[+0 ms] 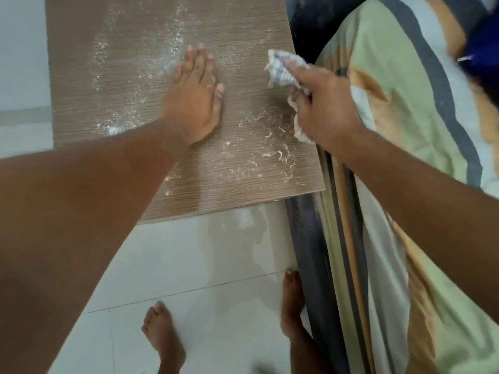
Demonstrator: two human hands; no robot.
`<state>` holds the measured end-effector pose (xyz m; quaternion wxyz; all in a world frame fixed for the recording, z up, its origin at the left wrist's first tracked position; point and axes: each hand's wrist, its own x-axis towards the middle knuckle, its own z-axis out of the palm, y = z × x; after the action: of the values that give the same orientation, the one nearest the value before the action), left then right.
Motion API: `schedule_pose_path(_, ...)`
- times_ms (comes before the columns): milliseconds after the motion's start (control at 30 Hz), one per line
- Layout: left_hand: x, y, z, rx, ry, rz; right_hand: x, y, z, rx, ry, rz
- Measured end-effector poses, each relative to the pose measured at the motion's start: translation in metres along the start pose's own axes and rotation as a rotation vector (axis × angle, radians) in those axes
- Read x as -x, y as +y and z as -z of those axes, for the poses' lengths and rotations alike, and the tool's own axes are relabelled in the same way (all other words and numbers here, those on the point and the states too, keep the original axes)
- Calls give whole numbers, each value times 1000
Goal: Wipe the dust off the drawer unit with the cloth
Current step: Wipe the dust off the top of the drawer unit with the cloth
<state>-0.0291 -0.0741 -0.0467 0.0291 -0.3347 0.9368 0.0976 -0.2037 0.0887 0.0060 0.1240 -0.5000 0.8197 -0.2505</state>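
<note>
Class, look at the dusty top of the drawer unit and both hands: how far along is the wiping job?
Done: little, since white dust still speckles most of the drawer unit. In hand: the right hand grips the cloth at the right edge, while the left hand presses flat. Left: nearly the whole top.

Left hand [195, 103] flat, palm down; right hand [322, 109] clenched, arms outstretched

Both forearms bare, no sleeves in view; no watch, bracelet or ring on either wrist or on fingers that show. Left hand [193, 103]: short pale nails, whitish dust specks on knuckles. Right hand [324, 109]: seen from back, nails hidden. Both feet [162, 333] bare, no footwear, short toenails; lower legs uncovered as far as visible
</note>
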Motion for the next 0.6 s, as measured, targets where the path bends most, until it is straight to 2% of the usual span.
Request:
schedule_pose_path(167,-9,-21,-11,-10,13,23,-79,-2,16,-4,99,-17)
schedule_pose_path(433,-14,-26,-20,30,74,29,-201,-8,-9,30,8,63)
schedule_pose_path(600,-15,-30,-25,76,111,20,-258,-5,-28,68,4,-65)
